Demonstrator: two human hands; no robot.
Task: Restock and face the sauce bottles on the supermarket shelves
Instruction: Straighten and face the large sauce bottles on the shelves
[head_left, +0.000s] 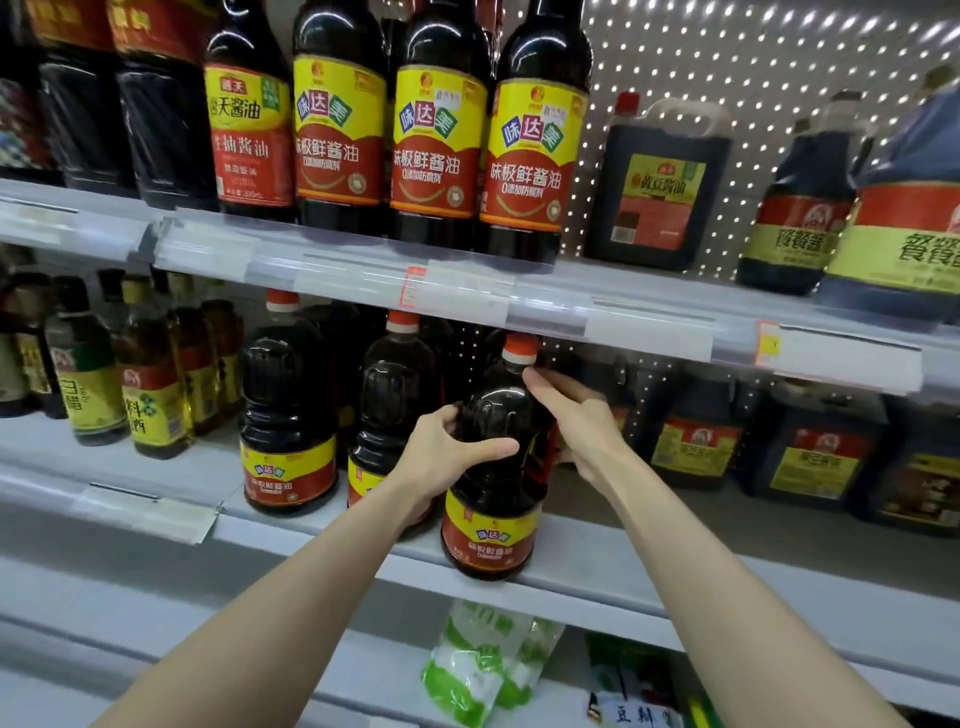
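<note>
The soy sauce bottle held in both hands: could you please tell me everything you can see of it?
The soy sauce bottle looks like clear plastic filled with near-black sauce, with an orange-red cap and a yellow and red label facing front. It stands roughly upright at the front edge of the middle shelf, right of two matching bottles. The left hand grips its waist, thumb across the front; the right hand holds its right side, forefinger reaching the neck.

Bright overhead glare on sauce bottles — blurred, warped edges
</note>
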